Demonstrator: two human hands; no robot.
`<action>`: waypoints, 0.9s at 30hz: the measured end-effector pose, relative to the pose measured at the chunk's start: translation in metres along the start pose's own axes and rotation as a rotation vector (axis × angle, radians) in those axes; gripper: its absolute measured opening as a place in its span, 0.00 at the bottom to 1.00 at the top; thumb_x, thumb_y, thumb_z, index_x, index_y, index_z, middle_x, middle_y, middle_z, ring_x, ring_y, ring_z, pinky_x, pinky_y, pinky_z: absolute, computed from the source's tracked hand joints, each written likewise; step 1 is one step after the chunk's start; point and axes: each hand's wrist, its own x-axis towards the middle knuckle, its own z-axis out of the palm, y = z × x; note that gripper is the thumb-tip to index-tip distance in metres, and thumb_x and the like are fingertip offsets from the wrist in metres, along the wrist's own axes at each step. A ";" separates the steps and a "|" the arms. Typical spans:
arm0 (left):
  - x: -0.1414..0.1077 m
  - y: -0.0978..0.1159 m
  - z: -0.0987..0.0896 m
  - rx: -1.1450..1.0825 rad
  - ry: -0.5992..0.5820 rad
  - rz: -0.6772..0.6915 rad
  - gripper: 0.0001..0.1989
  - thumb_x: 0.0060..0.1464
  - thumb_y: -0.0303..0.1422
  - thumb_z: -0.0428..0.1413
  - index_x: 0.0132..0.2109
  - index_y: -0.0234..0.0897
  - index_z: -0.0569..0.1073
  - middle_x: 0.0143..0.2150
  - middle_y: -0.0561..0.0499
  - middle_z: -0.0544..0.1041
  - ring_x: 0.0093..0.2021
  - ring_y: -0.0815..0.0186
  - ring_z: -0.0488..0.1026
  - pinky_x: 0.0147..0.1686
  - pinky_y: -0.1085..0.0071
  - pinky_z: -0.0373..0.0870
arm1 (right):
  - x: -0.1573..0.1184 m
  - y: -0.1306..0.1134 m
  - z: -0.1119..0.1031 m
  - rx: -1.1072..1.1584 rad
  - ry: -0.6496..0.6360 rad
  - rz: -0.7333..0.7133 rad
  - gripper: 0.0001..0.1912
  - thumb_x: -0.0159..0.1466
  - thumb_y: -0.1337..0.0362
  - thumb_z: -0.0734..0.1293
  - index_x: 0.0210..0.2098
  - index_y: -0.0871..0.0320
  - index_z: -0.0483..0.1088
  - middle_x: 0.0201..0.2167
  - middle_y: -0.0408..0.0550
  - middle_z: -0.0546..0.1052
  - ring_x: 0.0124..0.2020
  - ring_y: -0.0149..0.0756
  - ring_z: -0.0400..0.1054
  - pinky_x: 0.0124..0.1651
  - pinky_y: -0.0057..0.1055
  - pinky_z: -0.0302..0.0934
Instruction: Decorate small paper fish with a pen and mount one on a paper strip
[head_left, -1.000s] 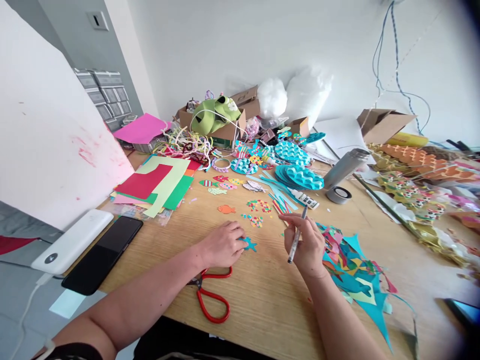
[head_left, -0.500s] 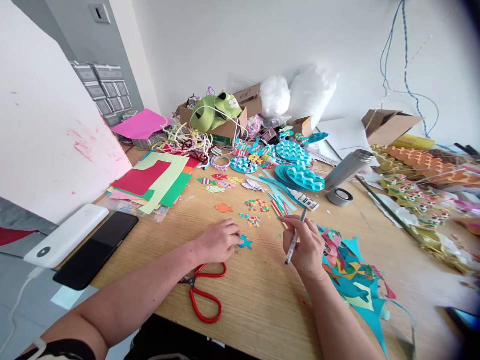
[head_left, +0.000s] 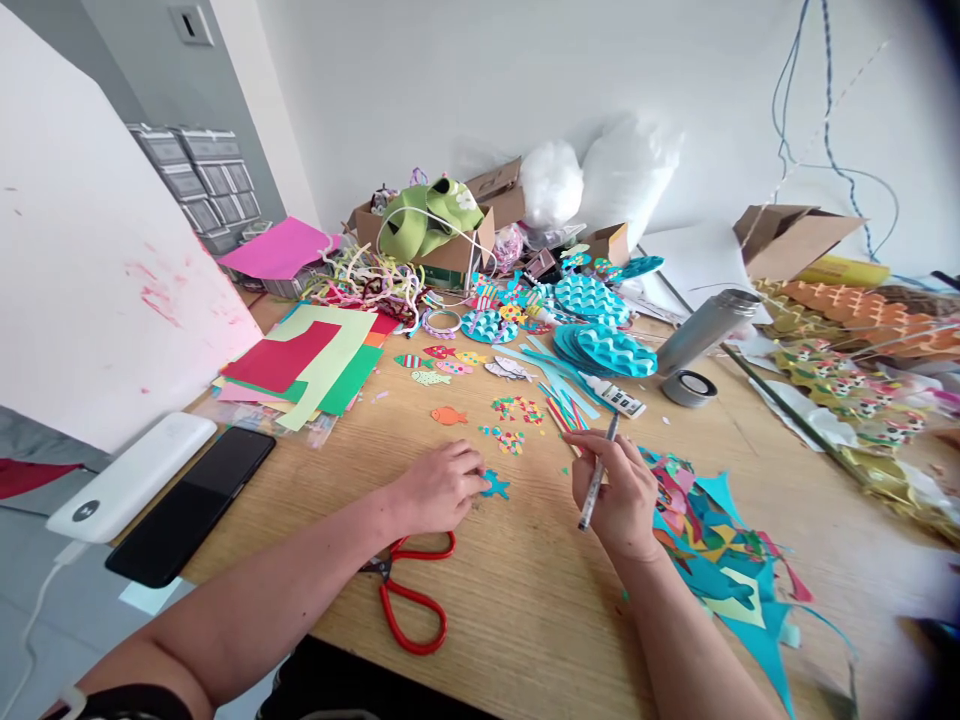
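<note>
My left hand (head_left: pixel 441 487) rests on the table with its fingers curled together at the left end of a small blue paper fish (head_left: pixel 496 484). Part of the fish is hidden under the fingertips. In my right hand (head_left: pixel 619 490) a slim pen (head_left: pixel 598 475) is gripped, tilted, its dark upper end towards the glue bottle. Scissors with red handles (head_left: pixel 417 610) lie below my left forearm, which covers their blades. Beyond the hands are an orange paper fish (head_left: pixel 448 415), several decorated paper fish (head_left: pixel 431 378) and two small clusters of coloured paper dots (head_left: pixel 517 410).
Blue paper scraps (head_left: pixel 712 560) lie right of my right wrist. A glue bottle (head_left: pixel 619 398), a steel flask (head_left: pixel 709 330) and wavy blue discs (head_left: pixel 611 350) stand behind. Coloured paper sheets (head_left: pixel 300 350), a phone (head_left: pixel 191 505) and a white power bank (head_left: pixel 131 475) are on the left.
The view has shifted slightly, so things on the right sit a little further right. Both hands keep nearly the same pose, with the pen still in the right one.
</note>
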 end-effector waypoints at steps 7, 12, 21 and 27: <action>0.000 -0.002 -0.001 -0.046 0.020 -0.005 0.14 0.53 0.20 0.53 0.45 0.35 0.77 0.40 0.46 0.76 0.45 0.62 0.67 0.47 0.66 0.69 | -0.005 -0.002 0.003 0.050 -0.026 0.097 0.17 0.57 0.77 0.61 0.40 0.53 0.72 0.35 0.47 0.79 0.32 0.39 0.73 0.38 0.36 0.67; 0.000 -0.001 -0.003 -0.081 0.065 0.007 0.12 0.54 0.20 0.52 0.38 0.36 0.78 0.39 0.47 0.76 0.44 0.62 0.67 0.46 0.66 0.69 | -0.001 -0.011 0.002 0.207 -0.147 0.104 0.16 0.58 0.76 0.61 0.40 0.53 0.72 0.37 0.48 0.78 0.37 0.40 0.75 0.42 0.38 0.69; 0.001 0.004 -0.010 0.021 -0.055 -0.044 0.13 0.53 0.24 0.55 0.46 0.35 0.77 0.43 0.45 0.75 0.49 0.56 0.65 0.49 0.62 0.68 | -0.005 -0.035 0.010 0.376 -0.495 -0.063 0.18 0.59 0.78 0.59 0.44 0.55 0.71 0.39 0.52 0.77 0.42 0.41 0.73 0.42 0.37 0.69; 0.001 0.002 -0.008 -0.049 -0.045 -0.080 0.15 0.52 0.22 0.54 0.47 0.34 0.77 0.46 0.45 0.76 0.50 0.57 0.65 0.52 0.60 0.68 | 0.000 -0.044 0.008 0.338 -0.502 -0.022 0.14 0.64 0.75 0.60 0.44 0.55 0.71 0.41 0.55 0.76 0.44 0.43 0.72 0.43 0.39 0.69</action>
